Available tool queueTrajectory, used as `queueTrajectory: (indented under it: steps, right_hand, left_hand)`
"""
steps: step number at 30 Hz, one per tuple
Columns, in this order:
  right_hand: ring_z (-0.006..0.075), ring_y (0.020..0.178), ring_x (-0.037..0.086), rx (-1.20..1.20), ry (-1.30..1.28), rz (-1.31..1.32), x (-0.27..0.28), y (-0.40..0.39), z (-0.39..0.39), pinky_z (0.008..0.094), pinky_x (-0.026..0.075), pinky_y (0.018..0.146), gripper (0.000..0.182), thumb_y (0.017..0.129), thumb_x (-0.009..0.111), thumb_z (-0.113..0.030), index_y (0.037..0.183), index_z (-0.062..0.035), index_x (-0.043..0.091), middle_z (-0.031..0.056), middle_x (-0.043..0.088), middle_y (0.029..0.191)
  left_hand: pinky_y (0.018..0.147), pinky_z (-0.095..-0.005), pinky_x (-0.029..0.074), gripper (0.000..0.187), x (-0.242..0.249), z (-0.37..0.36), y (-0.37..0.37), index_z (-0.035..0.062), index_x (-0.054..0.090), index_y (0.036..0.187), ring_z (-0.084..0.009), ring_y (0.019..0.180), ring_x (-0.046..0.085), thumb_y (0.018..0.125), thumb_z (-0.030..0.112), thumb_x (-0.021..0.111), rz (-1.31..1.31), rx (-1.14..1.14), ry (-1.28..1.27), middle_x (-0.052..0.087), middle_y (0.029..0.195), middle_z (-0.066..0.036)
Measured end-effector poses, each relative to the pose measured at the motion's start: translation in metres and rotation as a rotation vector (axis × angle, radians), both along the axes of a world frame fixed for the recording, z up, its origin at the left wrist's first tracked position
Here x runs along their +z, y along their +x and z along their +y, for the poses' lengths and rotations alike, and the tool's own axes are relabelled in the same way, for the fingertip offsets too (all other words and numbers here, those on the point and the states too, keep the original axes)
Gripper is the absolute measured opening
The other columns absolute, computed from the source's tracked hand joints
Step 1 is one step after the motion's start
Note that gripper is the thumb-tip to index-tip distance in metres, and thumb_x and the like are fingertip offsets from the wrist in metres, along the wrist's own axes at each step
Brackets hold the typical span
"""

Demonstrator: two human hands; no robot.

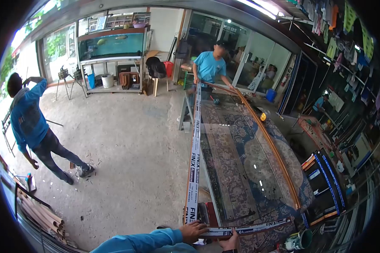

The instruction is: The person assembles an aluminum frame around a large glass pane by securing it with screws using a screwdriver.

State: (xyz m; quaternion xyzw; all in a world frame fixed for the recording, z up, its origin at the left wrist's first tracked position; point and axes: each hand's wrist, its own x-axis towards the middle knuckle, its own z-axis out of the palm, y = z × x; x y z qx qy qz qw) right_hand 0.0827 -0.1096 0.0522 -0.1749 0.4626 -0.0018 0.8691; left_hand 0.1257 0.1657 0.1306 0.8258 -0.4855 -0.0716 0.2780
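Note:
A large aluminum frame (194,158), its long left side and near side wrapped in white FINEX-printed film, lies over a carpet-covered table (240,177). My left hand (191,231) is closed over the frame's near left corner. My right hand (229,241) grips the near bar a little to the right, thumb up against it and the other fingers mostly hidden beneath. The brown right-hand bar (268,141) runs slantwise to the far end, where a co-worker in a blue shirt (210,65) has both hands at the frame.
Another person (29,114) stands on the concrete floor (126,147) at left. Bundled profiles (40,213) lie low at left. A paint-smeared bucket (297,240) and a rack of blue-wrapped bars (325,181) stand right of the table. A yellow tape measure-like object (263,117) rests on it.

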Motion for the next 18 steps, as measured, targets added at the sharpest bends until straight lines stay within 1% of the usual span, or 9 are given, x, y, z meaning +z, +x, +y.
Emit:
queueTrajectory:
  steps: [1, 3, 5, 7, 8, 9, 10, 16, 18]
  right_hand:
    - [0.0297, 0.096, 0.061, 0.002, 0.02, 0.056, 0.017, -0.002, 0.006, 0.0549, 0.045, 0.09, 0.033, 0.092, 0.054, -0.039, 0.103, -0.0085, 0.058, 0.0088, 0.065, 0.097]
    - [0.0303, 0.099, 0.061, 0.019, 0.094, 0.01, -0.015, -0.006, -0.002, 0.0564, 0.043, 0.091, 0.036, 0.089, 0.057, -0.042, 0.106, -0.0096, 0.058, 0.0083, 0.065, 0.101]
    - [0.0318, 0.102, 0.061, 0.083, 0.133, -0.064, -0.03, -0.009, 0.0, 0.0556, 0.045, 0.09, 0.037, 0.089, 0.057, -0.042, 0.108, -0.0103, 0.059, 0.0087, 0.065, 0.104]
    - [0.0321, 0.102, 0.061, 0.077, 0.143, -0.105, -0.046, -0.008, 0.007, 0.055, 0.045, 0.091, 0.036, 0.09, 0.058, -0.04, 0.109, -0.0101, 0.059, 0.0093, 0.066, 0.105]
    - [0.0325, 0.103, 0.061, 0.079, 0.134, -0.143, -0.054, -0.009, 0.01, 0.0543, 0.045, 0.092, 0.035, 0.091, 0.059, -0.039, 0.11, -0.01, 0.06, 0.0098, 0.066, 0.106]
    - [0.0328, 0.104, 0.06, 0.084, 0.117, -0.177, -0.059, -0.012, 0.012, 0.0537, 0.046, 0.093, 0.035, 0.092, 0.06, -0.038, 0.111, -0.0099, 0.06, 0.0103, 0.066, 0.107]
    - [0.032, 0.103, 0.061, 0.092, 0.084, -0.133, -0.013, -0.011, 0.033, 0.0533, 0.047, 0.093, 0.036, 0.091, 0.062, -0.039, 0.112, -0.0097, 0.06, 0.0111, 0.066, 0.107]
    - [0.0272, 0.102, 0.059, 0.178, 0.078, -0.125, -0.004, -0.008, 0.042, 0.0515, 0.045, 0.09, 0.023, 0.094, 0.06, -0.033, 0.104, -0.0115, 0.061, 0.009, 0.065, 0.103]
    - [0.0296, 0.102, 0.06, 0.2, 0.066, -0.103, 0.0, -0.009, 0.044, 0.0526, 0.047, 0.09, 0.025, 0.095, 0.058, -0.033, 0.106, -0.0108, 0.061, 0.0106, 0.065, 0.105]
  left_hand:
    - [0.111, -0.049, 0.029, 0.063, 0.012, 0.004, -0.002, 0.0057, 0.044, 0.136, -0.0382, 0.123, 0.047, 0.081, 0.026, 0.068, 0.0, -0.005, 0.015, 0.047, 0.134, -0.019]
    - [0.11, -0.0526, 0.029, 0.068, 0.043, 0.01, -0.007, 0.0078, 0.044, 0.135, -0.0381, 0.122, 0.048, 0.079, 0.034, 0.071, 0.113, 0.12, -0.028, 0.048, 0.134, -0.019]
    - [0.11, -0.0552, 0.028, 0.072, 0.025, 0.011, -0.009, 0.0101, 0.045, 0.135, -0.0415, 0.126, 0.043, 0.076, 0.038, 0.074, 0.073, 0.216, -0.087, 0.044, 0.136, -0.023]
    - [0.109, -0.0566, 0.028, 0.078, 0.019, 0.014, -0.006, 0.0107, 0.046, 0.133, -0.0453, 0.131, 0.036, 0.07, 0.043, 0.078, 0.061, 0.618, -0.165, 0.035, 0.141, -0.028]
    - [0.109, -0.0566, 0.028, 0.078, 0.014, 0.015, -0.003, 0.0107, 0.046, 0.133, -0.0453, 0.131, 0.036, 0.07, 0.043, 0.078, 0.058, 0.609, -0.161, 0.035, 0.141, -0.028]
    - [0.109, -0.0561, 0.029, 0.083, 0.008, 0.017, -0.001, 0.0088, 0.044, 0.134, -0.047, 0.131, 0.034, 0.066, 0.042, 0.08, 0.005, 0.782, -0.12, 0.032, 0.142, -0.028]
    - [0.109, -0.0555, 0.03, 0.089, 0.003, 0.017, -0.001, 0.0069, 0.043, 0.135, -0.0487, 0.132, 0.032, 0.063, 0.041, 0.083, -0.042, 0.956, -0.077, 0.028, 0.144, -0.029]
    - [0.108, -0.0435, 0.037, 0.1, -0.025, 0.029, 0.002, 0.0115, 0.025, 0.144, -0.0443, 0.136, 0.028, 0.063, 0.029, 0.08, 0.423, 1.082, -0.412, 0.022, 0.146, -0.03]
    - [0.109, -0.0479, 0.036, 0.102, -0.023, 0.034, 0.0, 0.0142, 0.024, 0.145, -0.0416, 0.139, 0.023, 0.062, 0.03, 0.081, 0.564, 1.083, -0.477, 0.024, 0.146, -0.026]
